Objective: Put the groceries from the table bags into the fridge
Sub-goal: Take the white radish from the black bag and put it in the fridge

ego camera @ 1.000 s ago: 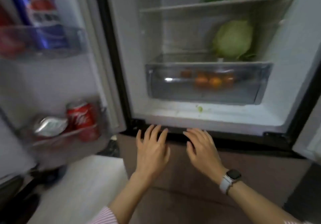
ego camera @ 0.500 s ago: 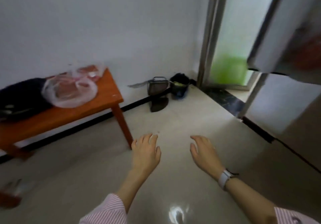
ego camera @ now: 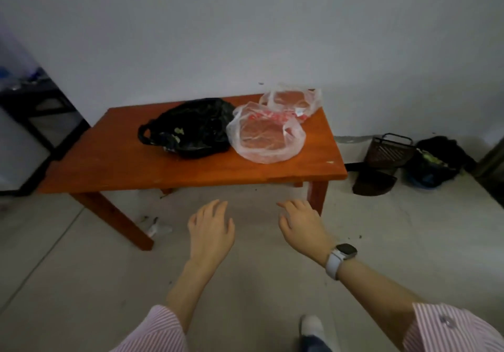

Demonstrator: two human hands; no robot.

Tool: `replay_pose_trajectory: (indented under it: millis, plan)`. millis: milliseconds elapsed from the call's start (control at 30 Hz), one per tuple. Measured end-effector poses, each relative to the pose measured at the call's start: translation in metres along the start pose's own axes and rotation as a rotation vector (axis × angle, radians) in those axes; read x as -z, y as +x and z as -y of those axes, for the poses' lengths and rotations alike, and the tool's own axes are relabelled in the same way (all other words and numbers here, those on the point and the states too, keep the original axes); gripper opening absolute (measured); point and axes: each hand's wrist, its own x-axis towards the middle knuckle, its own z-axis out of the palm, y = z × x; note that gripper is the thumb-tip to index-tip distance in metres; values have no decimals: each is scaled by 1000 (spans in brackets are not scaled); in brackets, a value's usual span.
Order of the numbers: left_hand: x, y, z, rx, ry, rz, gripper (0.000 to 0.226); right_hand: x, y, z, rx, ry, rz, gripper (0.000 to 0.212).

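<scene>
A low orange wooden table (ego camera: 122, 166) stands against the white wall. On it lie a crumpled black plastic bag (ego camera: 191, 129) and two clear plastic bags, one nearer (ego camera: 266, 136) and one behind it (ego camera: 291, 100), both looking flat. My left hand (ego camera: 211, 231) and my right hand (ego camera: 302, 227) hover over the floor in front of the table, fingers relaxed and holding nothing. A white watch sits on my right wrist. The fridge is out of view.
A dark wire basket (ego camera: 388, 149) and a dark dustpan (ego camera: 373, 182) stand on the floor right of the table, beside a black bag with greenish contents (ego camera: 433, 163). A dark cabinet (ego camera: 35, 122) is at the left. Small scraps (ego camera: 156, 227) lie under the table.
The view has swung from the open fridge round to the left, and the table now lies straight ahead and closer. Both hands stay empty in front of me.
</scene>
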Motion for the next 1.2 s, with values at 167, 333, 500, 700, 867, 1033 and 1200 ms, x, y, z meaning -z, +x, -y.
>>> replay_pose_trajectory:
  millis: [167, 333, 500, 700, 867, 1033, 1200]
  plan:
    - [-23, 87, 29, 39, 61, 13, 46, -24, 111, 2, 89, -3, 58, 47]
    - [-33, 201, 49, 91, 118, 45, 45, -26, 231, 0, 165, 47, 122, 48]
    - [-32, 289, 69, 147, 114, -13, 42, -39, 341, 17, 232, 105, 219, 50]
    - [-43, 361, 129, 134, 135, -14, 37, -79, 436, 36, 286, 102, 256, 37]
    - [-62, 447, 185, -6, 190, 69, 46, -116, 508, 48, 226, 50, 217, 37]
    - [-91, 526, 229, -129, 262, 232, 70, -158, 573, 59, -35, -141, 188, 54]
    - [-114, 601, 265, -269, 355, 351, 109, -181, 617, 55, -199, -307, 322, 85]
